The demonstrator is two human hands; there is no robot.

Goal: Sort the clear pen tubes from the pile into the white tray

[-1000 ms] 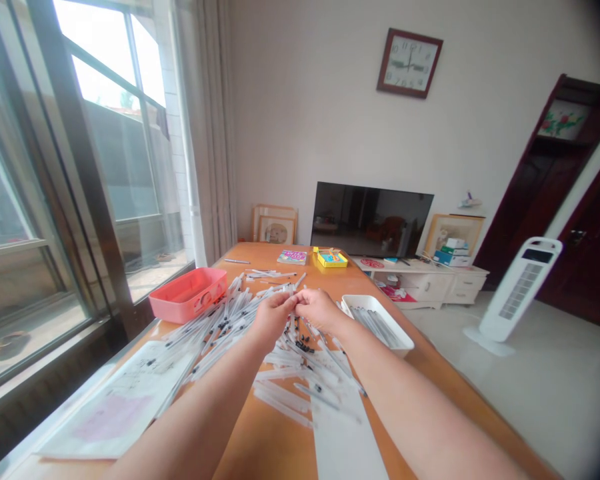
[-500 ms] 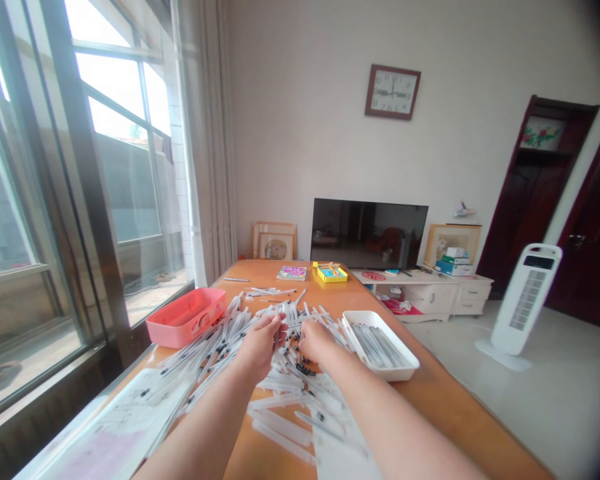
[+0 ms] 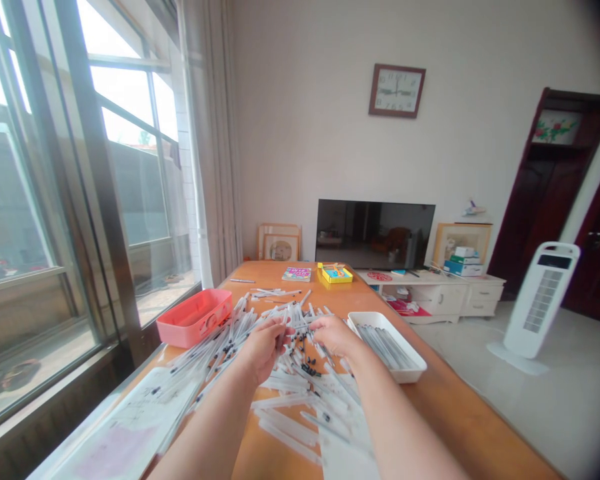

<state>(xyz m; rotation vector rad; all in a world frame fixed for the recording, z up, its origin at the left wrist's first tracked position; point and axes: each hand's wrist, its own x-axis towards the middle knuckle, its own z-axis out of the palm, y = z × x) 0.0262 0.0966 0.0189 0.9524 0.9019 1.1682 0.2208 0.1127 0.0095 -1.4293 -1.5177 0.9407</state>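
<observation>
My left hand [image 3: 267, 341] is closed over the middle of the pile, thumb against fingers, around a thin pen part. Level with it, my right hand [image 3: 335, 335] pinches a slim pen piece [image 3: 304, 325] that spans the gap between both hands. Whether it is a refill or a whole pen is too small to tell. Beneath and around them lies a heap of clear pen barrels [image 3: 287, 381]. Small black pen caps [image 3: 307, 369] are scattered among the barrels. Just right of my right hand, a white tray [image 3: 414, 363] holds a row of assembled-looking grey pens [image 3: 385, 345].
A pink basket [image 3: 173, 328] stands at the table's left edge. Paper sheets [image 3: 125, 427] lie at the near left. Toward the far end are a booklet [image 3: 297, 274] and a yellow box [image 3: 336, 275]. A window flanks the table; a white tower fan [image 3: 543, 303] stands on the floor at right.
My right hand has turned from a fist-like pose to a pinch, its fingers pointing left. The slim piece now shows between the hands. The whole view has shifted slightly.
</observation>
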